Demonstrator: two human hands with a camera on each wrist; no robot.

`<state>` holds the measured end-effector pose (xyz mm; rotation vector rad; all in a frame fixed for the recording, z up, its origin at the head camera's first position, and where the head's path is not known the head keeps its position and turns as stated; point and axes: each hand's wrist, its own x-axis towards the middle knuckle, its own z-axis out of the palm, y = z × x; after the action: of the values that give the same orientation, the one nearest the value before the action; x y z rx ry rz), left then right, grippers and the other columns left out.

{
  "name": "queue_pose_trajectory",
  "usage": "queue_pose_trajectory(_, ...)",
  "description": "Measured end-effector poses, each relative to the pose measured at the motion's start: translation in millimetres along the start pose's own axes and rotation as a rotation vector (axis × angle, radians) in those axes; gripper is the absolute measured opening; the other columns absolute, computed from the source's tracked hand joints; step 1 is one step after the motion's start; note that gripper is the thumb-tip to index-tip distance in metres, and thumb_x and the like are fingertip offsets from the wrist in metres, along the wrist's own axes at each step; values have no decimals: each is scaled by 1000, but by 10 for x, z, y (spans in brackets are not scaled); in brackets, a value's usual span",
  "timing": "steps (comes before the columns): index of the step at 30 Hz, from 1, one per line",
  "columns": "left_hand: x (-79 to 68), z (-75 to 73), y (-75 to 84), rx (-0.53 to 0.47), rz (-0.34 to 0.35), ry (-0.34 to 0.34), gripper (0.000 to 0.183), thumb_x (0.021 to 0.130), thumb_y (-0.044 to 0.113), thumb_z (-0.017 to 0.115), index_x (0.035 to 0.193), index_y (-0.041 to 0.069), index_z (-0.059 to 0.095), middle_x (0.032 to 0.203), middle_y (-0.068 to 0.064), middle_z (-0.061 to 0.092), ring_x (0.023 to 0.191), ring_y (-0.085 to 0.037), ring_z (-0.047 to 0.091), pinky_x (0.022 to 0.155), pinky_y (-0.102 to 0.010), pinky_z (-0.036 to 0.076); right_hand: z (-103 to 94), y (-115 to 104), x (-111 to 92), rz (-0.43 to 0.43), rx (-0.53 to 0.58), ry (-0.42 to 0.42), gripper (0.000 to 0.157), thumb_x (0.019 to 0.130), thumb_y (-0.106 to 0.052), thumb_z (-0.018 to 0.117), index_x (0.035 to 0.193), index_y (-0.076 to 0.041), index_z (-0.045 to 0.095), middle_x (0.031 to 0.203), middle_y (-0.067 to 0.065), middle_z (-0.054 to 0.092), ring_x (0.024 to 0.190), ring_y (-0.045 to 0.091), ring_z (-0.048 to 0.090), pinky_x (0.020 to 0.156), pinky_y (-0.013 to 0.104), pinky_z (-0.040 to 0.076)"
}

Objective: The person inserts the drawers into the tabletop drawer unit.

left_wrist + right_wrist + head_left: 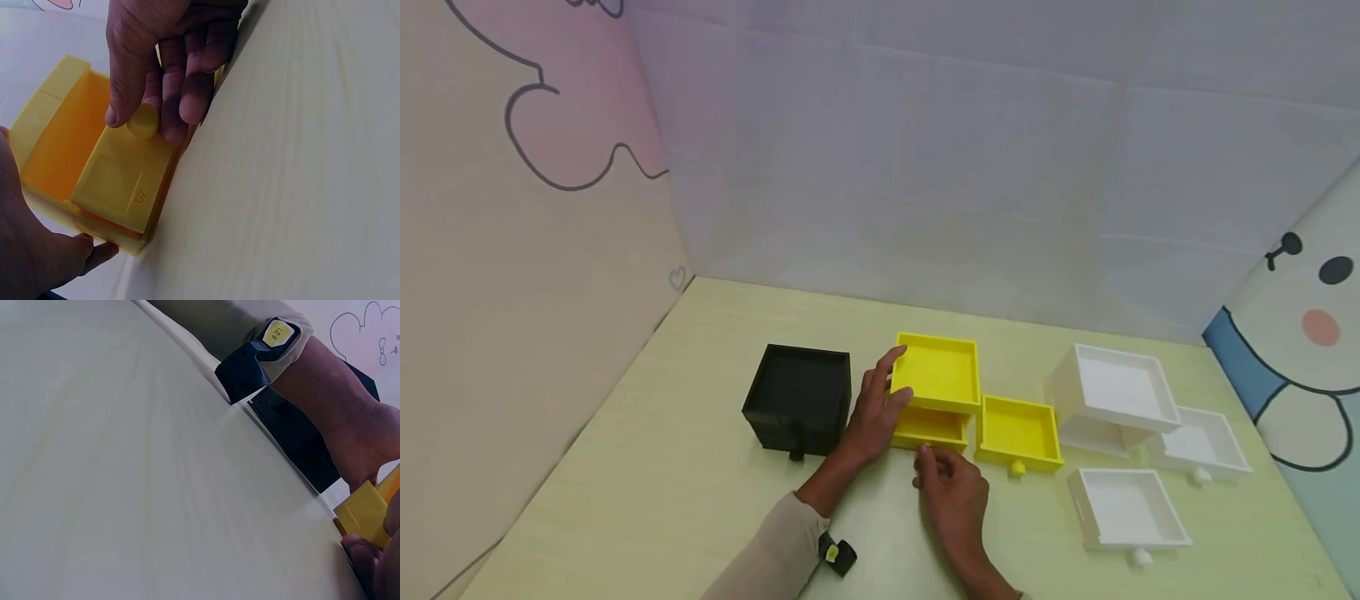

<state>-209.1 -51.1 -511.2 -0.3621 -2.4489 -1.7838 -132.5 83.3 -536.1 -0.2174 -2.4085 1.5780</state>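
Note:
A yellow drawer cabinet point(936, 371) stands mid-table, its upper slot without a drawer. My left hand point(871, 421) holds it by the left side, fingers along the wall and thumb at the top front edge. Its lower yellow drawer point(119, 181), marked with a number on the front, sits partly out of the slot. With thumb and fingers, my right hand point(953, 497) pinches the round yellow knob point(144, 120) of that drawer. A second yellow drawer point(1018, 429) lies on the table just right of the cabinet, knob facing me.
Left of the yellow cabinet stands a black drawer cabinet point(799, 392) with a black knob. To the right is a white cabinet point(1120, 383) with an open front. Two white drawers lie near it, one beside point(1202, 442) and one in front point(1131, 508). Walls rise behind and at both sides.

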Motion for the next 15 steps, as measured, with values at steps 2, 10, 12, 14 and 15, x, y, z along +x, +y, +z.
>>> queue_pose_trajectory(2, -6, -6, 4, -2, 11, -4, 55, 100, 36, 44, 153, 41, 30, 142, -15, 37, 128, -37, 45, 101, -59, 38, 1, 0, -6, -9, 0, 1, 19, 95, -25, 69, 90, -8, 76, 70, -5, 72, 54, 7, 67, 63, 24, 55)
queue_pose_trajectory(10, 5, -24, 19, 5, 36, -12, 55, 101, 36, 42, 154, 39, 29, 142, -16, 38, 129, -37, 44, 101, -59, 37, 9, 2, 6, -55, -34, 13, 17, 95, -23, 69, 89, -10, 76, 66, -7, 70, 52, 4, 65, 64, 27, 55)
queue_pose_trajectory(12, 14, -24, 24, 2, 33, -10, 55, 101, 35, 43, 154, 39, 29, 142, -17, 37, 129, -38, 44, 101, -59, 38, 9, -4, 16, -58, -44, 13, 16, 95, -22, 68, 89, -10, 76, 65, -7, 70, 52, 4, 65, 64, 28, 55)
queue_pose_trajectory(14, 15, -22, 20, -1, 31, -12, 55, 101, 34, 43, 154, 38, 29, 142, -17, 37, 129, -38, 44, 102, -59, 37, 7, -15, 16, -40, -42, 11, 15, 95, -22, 69, 89, -10, 76, 65, -7, 70, 52, 5, 65, 64, 28, 55)
queue_pose_trajectory(15, 13, -21, 17, -2, 28, -12, 55, 101, 34, 43, 154, 38, 29, 142, -17, 37, 129, -39, 44, 102, -59, 37, 7, -20, 14, -32, -45, 10, 15, 94, -22, 69, 89, -11, 76, 65, -7, 70, 52, 5, 65, 64, 28, 55)
